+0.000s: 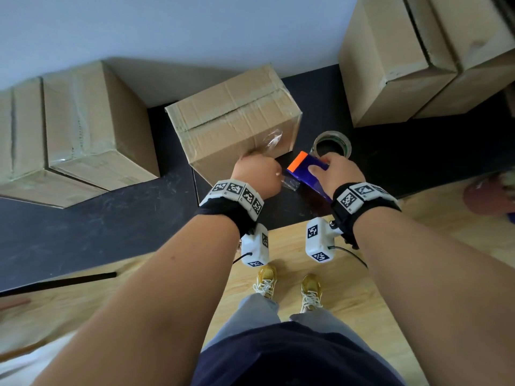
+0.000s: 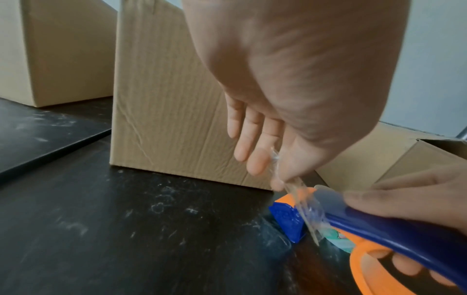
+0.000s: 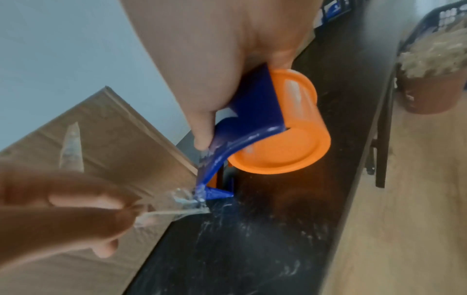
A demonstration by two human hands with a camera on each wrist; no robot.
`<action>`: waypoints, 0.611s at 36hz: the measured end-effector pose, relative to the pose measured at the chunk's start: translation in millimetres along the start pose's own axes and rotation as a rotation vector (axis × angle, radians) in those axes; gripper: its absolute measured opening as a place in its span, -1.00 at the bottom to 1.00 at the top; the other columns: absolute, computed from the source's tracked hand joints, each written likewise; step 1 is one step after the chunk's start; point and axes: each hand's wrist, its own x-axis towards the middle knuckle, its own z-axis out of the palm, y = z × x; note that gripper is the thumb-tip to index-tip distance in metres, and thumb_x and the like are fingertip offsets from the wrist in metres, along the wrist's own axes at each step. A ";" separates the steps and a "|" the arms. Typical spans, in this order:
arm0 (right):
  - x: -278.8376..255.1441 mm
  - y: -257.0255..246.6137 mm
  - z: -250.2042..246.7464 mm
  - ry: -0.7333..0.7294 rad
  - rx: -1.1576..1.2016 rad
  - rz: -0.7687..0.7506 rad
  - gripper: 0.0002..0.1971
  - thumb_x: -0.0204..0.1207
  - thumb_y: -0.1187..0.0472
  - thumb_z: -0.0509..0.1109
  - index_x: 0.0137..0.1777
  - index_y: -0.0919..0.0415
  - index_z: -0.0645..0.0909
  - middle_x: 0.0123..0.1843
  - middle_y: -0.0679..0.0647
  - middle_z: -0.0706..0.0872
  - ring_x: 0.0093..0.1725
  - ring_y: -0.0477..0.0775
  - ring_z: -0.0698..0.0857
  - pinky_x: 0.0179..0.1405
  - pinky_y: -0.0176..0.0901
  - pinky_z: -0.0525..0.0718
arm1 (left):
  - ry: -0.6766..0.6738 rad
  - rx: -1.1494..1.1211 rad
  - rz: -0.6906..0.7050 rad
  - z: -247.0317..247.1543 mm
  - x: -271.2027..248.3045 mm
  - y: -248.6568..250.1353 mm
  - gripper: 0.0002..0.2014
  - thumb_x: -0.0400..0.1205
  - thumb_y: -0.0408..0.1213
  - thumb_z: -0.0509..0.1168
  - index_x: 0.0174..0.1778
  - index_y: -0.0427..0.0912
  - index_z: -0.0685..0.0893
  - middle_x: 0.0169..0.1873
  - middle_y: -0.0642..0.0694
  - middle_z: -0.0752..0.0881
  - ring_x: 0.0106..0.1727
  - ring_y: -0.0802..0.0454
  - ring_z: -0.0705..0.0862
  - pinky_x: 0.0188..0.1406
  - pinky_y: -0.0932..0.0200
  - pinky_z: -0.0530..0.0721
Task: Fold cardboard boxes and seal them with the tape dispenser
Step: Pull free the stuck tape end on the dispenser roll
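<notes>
The right hand (image 1: 338,174) grips the blue-and-orange tape dispenser (image 3: 255,127) on the black counter (image 2: 126,229), just right of the closed cardboard box (image 1: 234,118). The left hand (image 1: 255,174) pinches the clear tape end (image 2: 300,199) at the dispenser's blade, its other fingers loosely extended.

We have bare tabletop (image 1: 83,232) open at the near left, in front of the stacked boxes at the left (image 1: 83,129). The center box (image 1: 234,118) stands just ahead of our hands, and a tape roll (image 1: 331,146) sits close to its right. The tall boxes at the right (image 1: 412,65) block that far corner; dark tabletop shows between them and the roll.
</notes>
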 end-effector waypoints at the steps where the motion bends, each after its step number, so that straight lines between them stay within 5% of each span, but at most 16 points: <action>1: 0.2 0.7 0.0 0.023 -0.044 -0.017 -0.68 0.64 -0.11 0.28 0.24 0.07 0.55 0.13 0.13 0.75 0.15 0.25 0.70 0.16 0.09 0.60 | 0.002 -0.016 -0.006 1.4 -0.6 -0.7 -0.75 0.52 -0.23 0.14 -0.17 -0.03 0.76 -0.18 0.01 0.72 -0.08 -0.09 0.67 -0.16 0.12 0.55; 6: 8.3 -1.6 1.0 0.136 -0.200 -0.093 -0.65 0.68 -0.08 0.23 0.31 0.11 0.54 0.19 0.18 0.72 0.26 0.31 0.63 0.24 0.14 0.47 | -0.006 -0.066 -0.032 4.2 -3.5 -1.5 -0.75 0.59 -0.24 0.10 -0.37 -0.02 0.59 -0.27 0.01 0.66 -0.15 -0.10 0.65 -0.04 0.06 0.56; 11: 13.6 -8.2 0.3 0.165 -0.145 -0.038 -0.63 0.69 0.02 0.23 0.41 0.16 0.51 0.36 0.25 0.59 0.37 0.32 0.54 0.32 0.20 0.48 | 0.007 -0.128 -0.048 3.4 -3.4 -2.4 -0.69 0.66 -0.19 0.09 0.01 0.05 0.78 -0.01 0.00 0.76 0.00 -0.09 0.69 0.03 0.05 0.64; 14: 12.4 -14.0 -6.1 0.203 -0.059 -0.109 -0.70 0.59 0.21 0.27 0.29 0.14 0.63 0.26 0.18 0.67 0.29 0.27 0.59 0.22 0.11 0.54 | 0.026 -0.158 -0.064 2.4 -2.4 -3.4 -0.68 0.67 -0.17 0.11 0.14 0.11 0.76 0.09 0.00 0.75 0.07 -0.09 0.68 0.08 0.08 0.61; 18: 0.2 -31.5 -11.4 0.035 0.098 -0.176 -0.73 0.52 0.23 0.26 0.09 -0.02 0.73 0.11 0.08 0.74 0.12 0.20 0.67 0.16 0.14 0.66 | 0.038 -0.159 -0.087 2.2 -1.7 -3.7 -0.71 0.67 -0.15 0.13 0.11 0.15 0.76 0.09 0.01 0.75 0.08 -0.09 0.67 -0.02 0.15 0.54; 22: -7.6 -46.4 -13.6 -0.189 0.155 -0.202 -0.82 0.35 -0.02 0.40 -0.07 -0.10 0.75 0.03 -0.01 0.79 0.11 0.12 0.70 0.25 0.16 0.63 | 0.041 -0.132 -0.080 -1.3 -5.0 0.0 -0.71 0.69 -0.17 0.13 0.14 0.09 0.75 0.08 -0.03 0.76 0.11 -0.12 0.68 0.16 0.06 0.57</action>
